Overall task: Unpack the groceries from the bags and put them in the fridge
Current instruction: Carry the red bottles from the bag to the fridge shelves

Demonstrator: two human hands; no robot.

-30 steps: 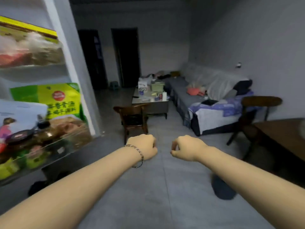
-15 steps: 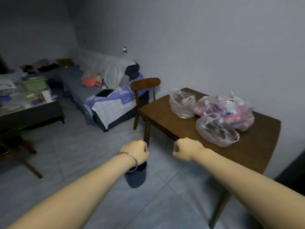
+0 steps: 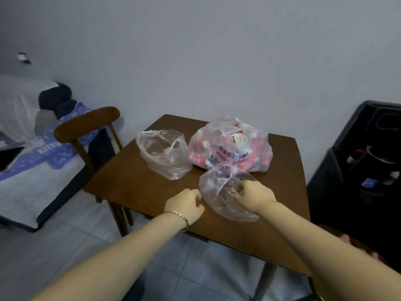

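Three plastic bags lie on the brown wooden table (image 3: 141,187). The nearest clear bag (image 3: 225,205) sits by the front edge. My right hand (image 3: 253,195) grips its crumpled top from the right. My left hand (image 3: 186,206) has curled fingers against the bag's left edge; whether it pinches the plastic is unclear. Behind stands a full bag (image 3: 230,148) with red packets and blue print, tied at the top. To its left slumps a clear, nearly flat bag (image 3: 165,153). The fridge is out of view.
A wooden chair (image 3: 86,124) stands at the table's left, with a covered sofa (image 3: 32,157) beyond it. A black cabinet-like unit (image 3: 360,170) is close on the right. A brown rounded edge (image 3: 338,240) shows at lower right. The wall is right behind the table.
My view swung right from the fridge door and room to the table. Both hands, empty fists before, reached forward to the nearest clear bag, and my right hand took hold of it.
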